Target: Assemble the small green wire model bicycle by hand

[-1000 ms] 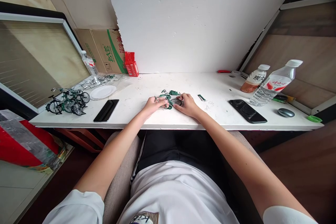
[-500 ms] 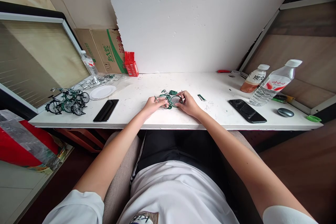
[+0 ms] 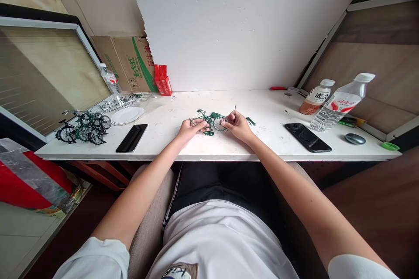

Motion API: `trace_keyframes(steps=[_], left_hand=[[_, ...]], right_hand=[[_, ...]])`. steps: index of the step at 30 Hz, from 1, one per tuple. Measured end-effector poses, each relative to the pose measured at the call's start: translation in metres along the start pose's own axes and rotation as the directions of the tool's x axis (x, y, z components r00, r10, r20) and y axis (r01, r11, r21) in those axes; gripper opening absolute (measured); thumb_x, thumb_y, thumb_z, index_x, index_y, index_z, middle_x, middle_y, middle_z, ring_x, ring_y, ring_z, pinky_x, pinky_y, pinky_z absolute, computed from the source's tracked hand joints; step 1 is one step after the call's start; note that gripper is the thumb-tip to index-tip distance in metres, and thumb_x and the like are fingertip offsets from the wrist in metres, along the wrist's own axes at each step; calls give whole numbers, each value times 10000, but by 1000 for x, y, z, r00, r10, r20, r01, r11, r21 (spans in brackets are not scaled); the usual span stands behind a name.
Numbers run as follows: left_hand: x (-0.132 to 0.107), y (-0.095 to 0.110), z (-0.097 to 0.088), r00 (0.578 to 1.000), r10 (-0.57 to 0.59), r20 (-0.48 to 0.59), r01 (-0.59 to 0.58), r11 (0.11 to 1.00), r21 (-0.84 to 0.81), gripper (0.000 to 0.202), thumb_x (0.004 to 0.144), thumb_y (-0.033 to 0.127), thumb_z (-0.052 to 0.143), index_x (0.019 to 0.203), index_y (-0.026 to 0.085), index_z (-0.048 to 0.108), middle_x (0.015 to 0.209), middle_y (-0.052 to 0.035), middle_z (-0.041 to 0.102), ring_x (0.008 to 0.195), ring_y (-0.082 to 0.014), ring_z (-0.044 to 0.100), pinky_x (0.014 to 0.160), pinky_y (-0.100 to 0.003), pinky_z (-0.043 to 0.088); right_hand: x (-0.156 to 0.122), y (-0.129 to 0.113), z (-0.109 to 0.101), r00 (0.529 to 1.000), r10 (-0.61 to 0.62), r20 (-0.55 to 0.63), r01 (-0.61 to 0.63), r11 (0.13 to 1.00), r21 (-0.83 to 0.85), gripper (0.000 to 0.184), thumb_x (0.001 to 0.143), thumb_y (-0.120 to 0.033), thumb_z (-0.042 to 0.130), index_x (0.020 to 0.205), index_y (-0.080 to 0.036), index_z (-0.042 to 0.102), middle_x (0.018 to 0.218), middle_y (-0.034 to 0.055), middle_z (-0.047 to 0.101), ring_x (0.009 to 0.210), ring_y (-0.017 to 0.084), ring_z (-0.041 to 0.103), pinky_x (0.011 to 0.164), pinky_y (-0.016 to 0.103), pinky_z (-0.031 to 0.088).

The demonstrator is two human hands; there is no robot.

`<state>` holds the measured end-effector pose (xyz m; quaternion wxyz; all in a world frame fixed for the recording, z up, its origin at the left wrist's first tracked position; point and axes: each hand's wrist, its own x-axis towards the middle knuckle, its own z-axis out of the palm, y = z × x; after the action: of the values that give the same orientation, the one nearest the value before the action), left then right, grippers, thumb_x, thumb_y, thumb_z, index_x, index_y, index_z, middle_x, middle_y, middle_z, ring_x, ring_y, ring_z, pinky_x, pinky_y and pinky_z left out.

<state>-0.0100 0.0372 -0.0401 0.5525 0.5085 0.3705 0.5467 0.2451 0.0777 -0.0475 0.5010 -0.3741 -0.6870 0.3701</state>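
Note:
A small green model bicycle [image 3: 208, 122] stands between my hands on the white table [image 3: 183, 148]. My left hand [image 3: 189, 129] is closed around the bicycle's left end. My right hand [image 3: 238, 126] pinches a thin dark rod-like tool that points upward, right beside the bicycle's spoked wheel [image 3: 218, 123]. A small green part [image 3: 251, 120] lies on the table just right of my right hand.
Several finished model bicycles [image 3: 82, 126] stand at the table's left end by a white plate [image 3: 127, 115] and a black tray [image 3: 132, 137]. A black phone [image 3: 308, 137], two bottles [image 3: 340, 101], a grey mouse [image 3: 355, 139] lie right. A foam board [image 3: 242, 26] leans behind.
The model bicycle has been raised from lying under my fingers to standing upright. My right hand has shifted right and now holds a thin tool pointing up.

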Motion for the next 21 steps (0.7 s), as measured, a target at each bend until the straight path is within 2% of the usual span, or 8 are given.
trace_keyframes(steps=[7,11,14,16,21], left_hand=[[0,2,0,999,13,-36,-14,1000,-21,477,773,437,1015,1031,124,764,1044,-124,830,894,-213,796,1075,-489,622],[-3,6,3,1000,-7,17,6,999,38,454,780,420,1009,1013,110,772,1026,-134,829,919,-237,796,1048,-481,622],[-4,6,3,998,-14,56,8,995,104,427,789,400,1002,1000,109,771,952,-125,817,922,-247,780,1013,-465,618],[-3,4,3,998,-31,46,25,992,125,458,759,370,1021,1041,106,774,943,-120,815,896,-246,773,992,-471,621],[2,-4,-1,999,-42,-1,42,991,129,576,641,283,1075,1106,107,785,1059,-119,820,878,-217,764,984,-472,646]], right_hand=[[2,2,1,1000,14,-15,-14,1000,1,640,839,-648,827,912,-290,301,818,-40,381,740,179,419,731,369,464],[0,0,2,999,26,26,-26,1000,9,680,822,-674,863,894,-286,309,810,-40,403,730,171,423,718,361,464],[-3,-3,3,998,31,63,-32,999,24,727,805,-700,889,865,-280,299,790,-52,365,711,153,386,694,342,434],[-4,-4,3,994,35,100,-39,999,36,749,804,-711,898,848,-275,291,777,-58,341,705,148,382,691,335,426],[-5,-3,3,988,32,150,-34,999,12,764,815,-726,901,816,-267,290,765,-50,357,712,151,392,687,332,413]])
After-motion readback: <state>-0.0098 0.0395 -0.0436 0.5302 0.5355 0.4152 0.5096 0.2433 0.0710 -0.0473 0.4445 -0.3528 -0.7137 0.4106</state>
